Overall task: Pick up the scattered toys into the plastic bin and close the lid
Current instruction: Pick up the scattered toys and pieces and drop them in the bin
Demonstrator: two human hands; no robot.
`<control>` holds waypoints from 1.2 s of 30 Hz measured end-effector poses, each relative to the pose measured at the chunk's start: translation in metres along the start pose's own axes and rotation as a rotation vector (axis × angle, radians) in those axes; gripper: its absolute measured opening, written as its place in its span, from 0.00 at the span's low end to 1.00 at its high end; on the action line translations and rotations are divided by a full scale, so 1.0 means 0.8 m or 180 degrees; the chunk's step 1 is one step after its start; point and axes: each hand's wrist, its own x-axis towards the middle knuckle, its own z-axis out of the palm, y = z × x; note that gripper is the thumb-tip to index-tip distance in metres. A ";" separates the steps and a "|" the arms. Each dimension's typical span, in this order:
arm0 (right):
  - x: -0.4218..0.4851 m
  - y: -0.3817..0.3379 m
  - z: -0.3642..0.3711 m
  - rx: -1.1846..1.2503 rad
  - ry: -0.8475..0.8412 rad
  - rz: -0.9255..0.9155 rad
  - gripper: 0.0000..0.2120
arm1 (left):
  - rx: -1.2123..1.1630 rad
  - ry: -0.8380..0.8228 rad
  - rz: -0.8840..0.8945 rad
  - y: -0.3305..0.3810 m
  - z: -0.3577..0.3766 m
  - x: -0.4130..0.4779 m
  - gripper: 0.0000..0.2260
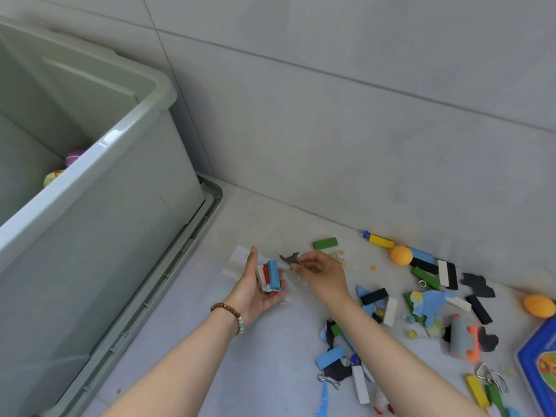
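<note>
- Bin fills the frame from 8 to 11 o'clock, top open
- Inside it, against the near wall: purple ball, with a yellowish ball at its 7 o'clock
- Lid lies flat on the floor under the bin; its rim shows along the bin's 4 o'clock side
- Left hand is just below frame centre, palm up, fingers curled round a stack of blocks; blue, red and white ones visible
- Bracelet on the left wrist
- Right hand is at 3 o'clock of the left, near but not touching; thumb and forefinger pinch a small dark grey piece, which points toward 10 o'clock
- White sheet on the floor beneath the left hand
- Green block on the floor at 12 o'clock of the right hand
- Orange ball at 3 o'clock of the green block, yellow block just beside it at 10 o'clock
- Second orange ball at the frame's 4 o'clock edge
- Loose toys spread over the floor from 3 to 5 o'clock of the hands: blocks, puzzle pieces, metal rings
- Blue box cut off by the frame at 4 o'clock
</note>
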 end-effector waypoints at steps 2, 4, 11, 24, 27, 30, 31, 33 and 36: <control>-0.009 -0.003 -0.009 -0.0050 -0.0358 -0.0058 0.08 | 0.0125 -0.0156 0.0001 -0.006 0.010 0.000 0.24; -0.006 -0.003 -0.031 -0.0461 -0.0042 -0.0280 0.07 | 0.0240 -0.0144 0.0127 -0.011 0.021 0.001 0.13; 0.033 0.021 -0.086 -0.1423 0.0787 -0.0082 0.14 | 0.0340 0.0010 0.0238 -0.013 0.037 0.004 0.07; 0.068 -0.014 -0.070 -0.0593 0.0548 0.0002 0.15 | 0.0424 0.0136 0.0334 0.000 0.026 0.003 0.07; 0.077 -0.010 -0.071 -0.1025 0.0511 0.0146 0.14 | 0.0441 0.0142 0.0334 -0.002 0.024 0.004 0.07; 0.077 -0.004 -0.072 -0.1289 0.0544 0.0197 0.11 | 0.0473 0.0141 0.0314 -0.003 0.021 0.005 0.08; 0.075 -0.003 -0.072 -0.1400 0.0538 0.0193 0.11 | 0.0485 0.0142 0.0314 -0.003 0.020 0.005 0.08; 0.066 0.001 -0.072 -0.1600 0.0508 0.0149 0.12 | 0.0498 0.0156 0.0320 -0.002 0.018 0.004 0.08; 0.043 0.005 -0.070 -0.1659 0.0388 0.0159 0.12 | 0.0598 0.0210 0.0425 -0.001 0.019 -0.004 0.07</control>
